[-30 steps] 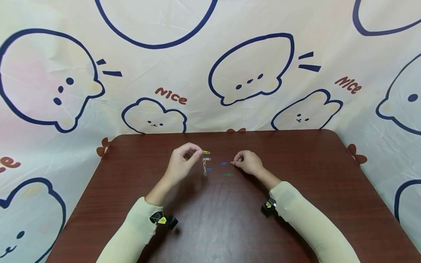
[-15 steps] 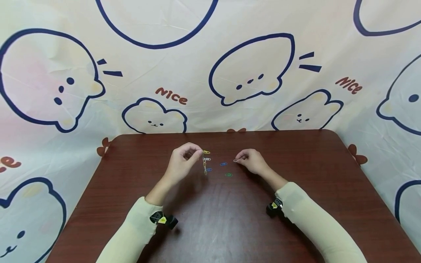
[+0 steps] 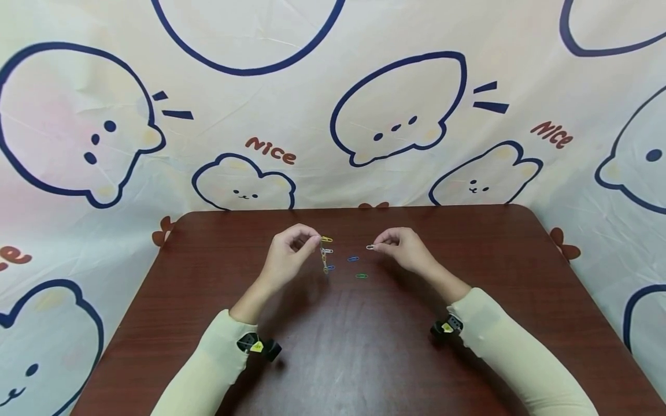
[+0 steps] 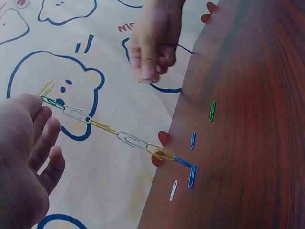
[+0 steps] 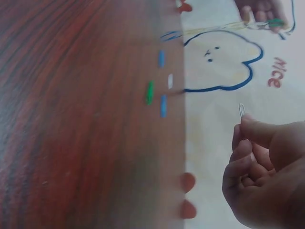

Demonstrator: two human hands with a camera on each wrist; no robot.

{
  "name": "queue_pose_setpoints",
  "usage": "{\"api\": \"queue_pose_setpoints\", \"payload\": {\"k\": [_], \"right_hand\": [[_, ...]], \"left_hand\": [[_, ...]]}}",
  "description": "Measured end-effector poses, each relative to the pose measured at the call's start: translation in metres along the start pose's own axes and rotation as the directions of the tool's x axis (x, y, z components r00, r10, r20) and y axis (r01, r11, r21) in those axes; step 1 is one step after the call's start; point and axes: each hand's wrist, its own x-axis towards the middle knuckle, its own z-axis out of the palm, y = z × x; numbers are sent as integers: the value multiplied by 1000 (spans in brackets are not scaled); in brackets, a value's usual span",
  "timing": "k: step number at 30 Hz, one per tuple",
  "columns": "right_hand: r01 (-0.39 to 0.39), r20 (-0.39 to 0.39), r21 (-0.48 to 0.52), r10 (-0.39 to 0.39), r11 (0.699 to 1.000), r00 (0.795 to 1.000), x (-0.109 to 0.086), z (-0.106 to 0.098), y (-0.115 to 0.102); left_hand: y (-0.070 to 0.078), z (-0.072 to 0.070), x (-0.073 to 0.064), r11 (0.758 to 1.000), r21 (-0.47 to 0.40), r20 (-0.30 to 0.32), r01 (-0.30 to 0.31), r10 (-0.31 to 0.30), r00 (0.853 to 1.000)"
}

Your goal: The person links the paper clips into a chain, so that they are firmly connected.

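Observation:
My left hand (image 3: 288,251) pinches the top of a paper clip chain (image 4: 131,139) between thumb and forefinger. A yellow clip (image 4: 47,89) sticks out past those fingertips, beside a green one (image 4: 52,102). White and yellow clips follow down the hanging chain, with a blue clip (image 4: 184,162) at its lower end. Off to the right, my right hand (image 3: 406,249) holds a single white paper clip (image 5: 242,109) by one end, its rounded loop showing beyond the thumb and forefinger. The other fingers of that hand are curled in.
On the brown table (image 3: 343,346) between my hands lie a blue clip (image 3: 353,259) and a green clip (image 3: 361,276). Near the chain are another white clip (image 4: 173,190) and another blue clip (image 4: 191,176). A printed cloth (image 3: 312,115) hangs behind the table's far edge.
My right hand has risen from close over the table with the white clip and shifted slightly toward the far edge. The left hand stays nearly still, the chain's lower end swaying slightly.

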Motion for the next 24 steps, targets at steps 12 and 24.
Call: {"api": "queue_pose_setpoints", "payload": {"k": [12, 24], "right_hand": [[43, -17, 129, -41, 991, 999, -7, -5, -35], [53, 11, 257, -58, 965, 998, -7, 7, -65]], "left_hand": [[2, 2, 2, 1000, -1, 1, -21, 21, 1000], [8, 6, 4, 999, -32, 8, -10, 10, 1000]]}}
